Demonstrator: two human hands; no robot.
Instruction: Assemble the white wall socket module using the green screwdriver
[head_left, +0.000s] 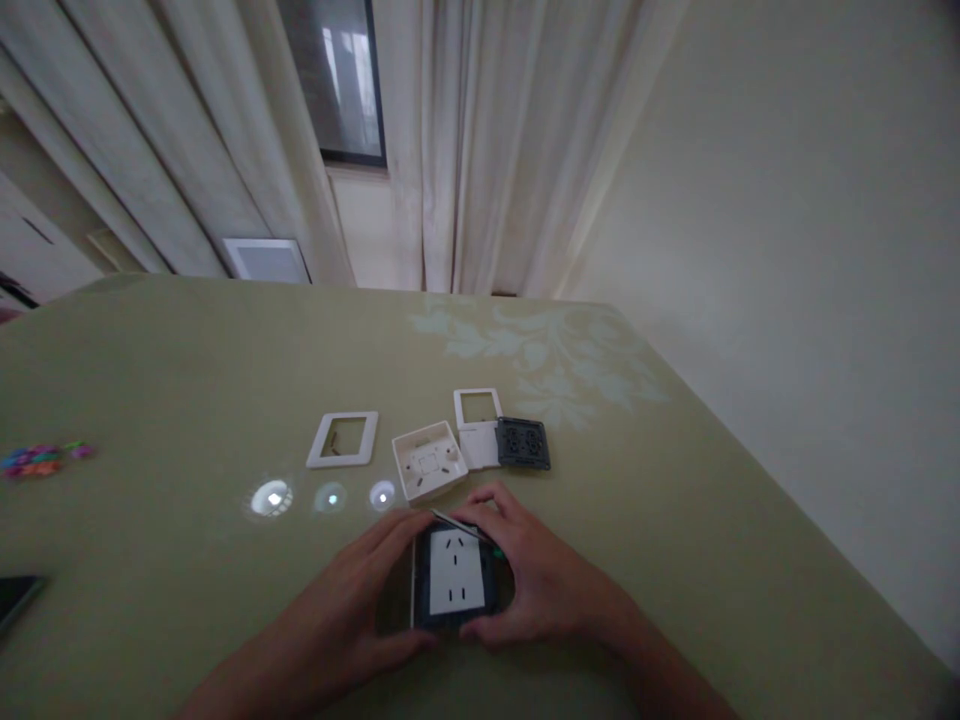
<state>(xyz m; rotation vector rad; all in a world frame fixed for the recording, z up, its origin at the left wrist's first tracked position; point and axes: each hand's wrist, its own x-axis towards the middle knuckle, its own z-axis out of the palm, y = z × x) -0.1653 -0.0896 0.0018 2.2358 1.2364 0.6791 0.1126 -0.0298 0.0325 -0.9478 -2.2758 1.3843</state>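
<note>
A wall socket (456, 572) with a white slotted face and a dark surround lies between my two hands, near the front of the table. My left hand (367, 590) grips its left side, fingers on the far edge and thumb at the near edge. From the right, my right hand (536, 580) curls round the opposite side in the same way. Along the socket's far edge runs a thin pale strip (459, 526), partly under my fingers. Just beyond my hands sits a white mounting box (429, 462), its open side up.
A white frame (369, 440) lies left of the box. Right of it are a smaller white frame (478, 394), a white plate (478, 447) and a dark square part (523, 443). Small colourful pieces (41, 460) and a dark flat object (16, 598) lie far left.
</note>
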